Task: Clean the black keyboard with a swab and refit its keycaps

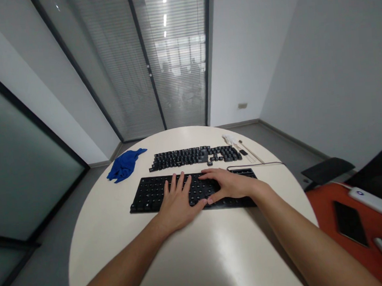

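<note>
A black keyboard point(148, 194) lies flat on the round table, many of its key positions showing bare sockets instead of keycaps. Spread across its middle are the fingers of my left hand point(177, 205), touching it and holding nothing that I can see. My right hand point(231, 183) rests over the right part, fingers stretched towards the left and thumb apart from them. The two thumbs nearly meet at the keyboard's near side. Behind it, loose black keycaps point(179, 158) are laid out in rows. Part of the keyboard is hidden under both hands.
A crumpled blue cloth point(124, 166) lies at the table's point(192, 256) far left. At the far right are a white fluffy item point(229, 139) and a thin wooden-handled brush point(252, 151). A cable point(261, 164) runs right. An orange chair seat point(326, 212) holds a phone point(350, 222).
</note>
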